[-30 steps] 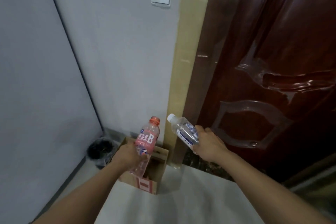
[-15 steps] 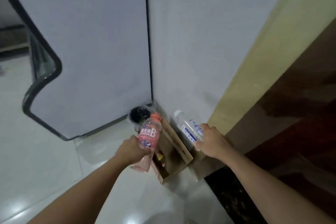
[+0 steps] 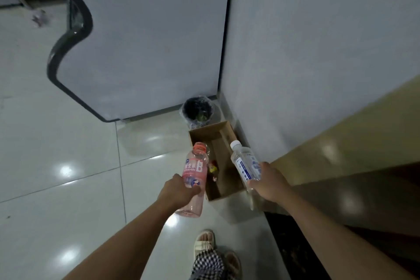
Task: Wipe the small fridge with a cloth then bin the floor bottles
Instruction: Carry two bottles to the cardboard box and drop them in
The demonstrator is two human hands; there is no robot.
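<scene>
My left hand (image 3: 178, 192) grips a pink vitamin-drink bottle (image 3: 195, 169) with an orange neck, held upright over the left edge of an open cardboard box (image 3: 202, 130). My right hand (image 3: 267, 180) grips a clear water bottle (image 3: 246, 165) with a white cap and blue label, tilted over the box's right side. A small black bin (image 3: 198, 110) lined with clear plastic stands in the corner just beyond the box. Some small items lie inside the box.
A tall white panel with a black rim (image 3: 145, 36) stands on the left, meeting a white wall (image 3: 318, 52) at the corner. A tan door frame (image 3: 354, 127) and dark threshold run on the right. Glossy floor tiles (image 3: 68, 166) spread to the left. My sandalled foot (image 3: 204, 242) is below.
The view has tipped downward, so the box now shows from above with the floor and my foot in sight. Both hands still hold their bottles, now over the box.
</scene>
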